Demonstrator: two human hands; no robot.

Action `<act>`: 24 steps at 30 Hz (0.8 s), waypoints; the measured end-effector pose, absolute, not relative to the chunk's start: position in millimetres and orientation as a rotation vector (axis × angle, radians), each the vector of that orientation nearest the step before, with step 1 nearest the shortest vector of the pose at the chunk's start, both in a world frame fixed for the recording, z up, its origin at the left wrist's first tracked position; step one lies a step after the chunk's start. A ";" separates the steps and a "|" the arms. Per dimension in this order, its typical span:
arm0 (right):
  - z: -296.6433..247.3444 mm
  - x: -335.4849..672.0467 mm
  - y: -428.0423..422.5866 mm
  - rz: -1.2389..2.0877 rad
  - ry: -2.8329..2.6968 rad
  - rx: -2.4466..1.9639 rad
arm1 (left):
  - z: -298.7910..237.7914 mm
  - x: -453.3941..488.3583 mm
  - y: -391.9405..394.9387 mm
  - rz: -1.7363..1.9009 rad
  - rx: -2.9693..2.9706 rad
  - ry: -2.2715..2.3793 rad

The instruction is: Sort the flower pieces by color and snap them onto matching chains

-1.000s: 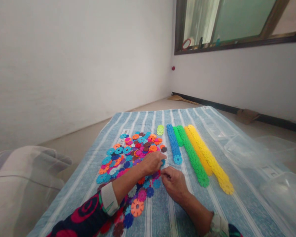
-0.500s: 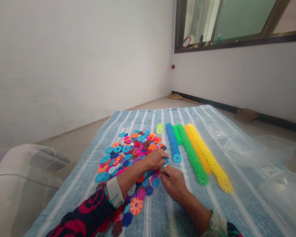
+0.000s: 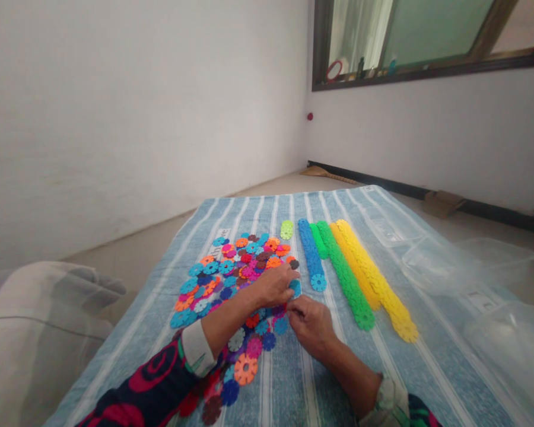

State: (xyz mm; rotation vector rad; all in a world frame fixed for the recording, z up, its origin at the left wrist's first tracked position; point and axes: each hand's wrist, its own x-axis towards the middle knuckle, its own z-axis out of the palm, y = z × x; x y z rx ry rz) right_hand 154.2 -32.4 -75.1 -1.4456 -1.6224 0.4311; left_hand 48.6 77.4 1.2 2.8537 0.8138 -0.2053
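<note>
Over the right side of a heap of colourful notched plastic discs [image 3: 245, 369], my left hand [image 3: 273, 286] has its thumb and fingers closed around a light blue flower-shaped disc [image 3: 295, 288]. Just below and to the right, my right hand [image 3: 312, 326] is curled in a pinch; whatever lies between its fingertips is hidden. Right of the hands, overlapping discs form long rows: a blue row [image 3: 310, 252], a green row [image 3: 345, 279] with a shorter bright green row [image 3: 319, 242] beside it, and yellow rows [image 3: 378, 281]. A small yellow-green group [image 3: 286, 230] lies beyond the heap.
Everything lies on a blue-and-white striped cloth [image 3: 289, 403]. Clear plastic containers [image 3: 440, 267] stand along the right edge. A grey-white covered shape [image 3: 40, 320] is at left. A broom [image 3: 327, 174] and a flattened brown box [image 3: 442, 203] lie on the floor beyond.
My left hand has drawn slightly left and its fingers now frame the light blue disc. My right hand stays pinched in nearly the same place. The view has shifted slightly.
</note>
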 end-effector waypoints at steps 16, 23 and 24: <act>-75.3 154.1 -32.2 0.407 -1.632 -1.441 | 1.6 57.8 75.8 -0.342 2.899 0.863; -76.5 154.2 -31.7 0.412 -1.630 -1.435 | 3.3 56.6 72.8 -0.316 2.907 0.876; -76.5 154.3 -31.7 0.415 -1.631 -1.431 | 3.7 56.3 73.0 -0.313 2.907 0.867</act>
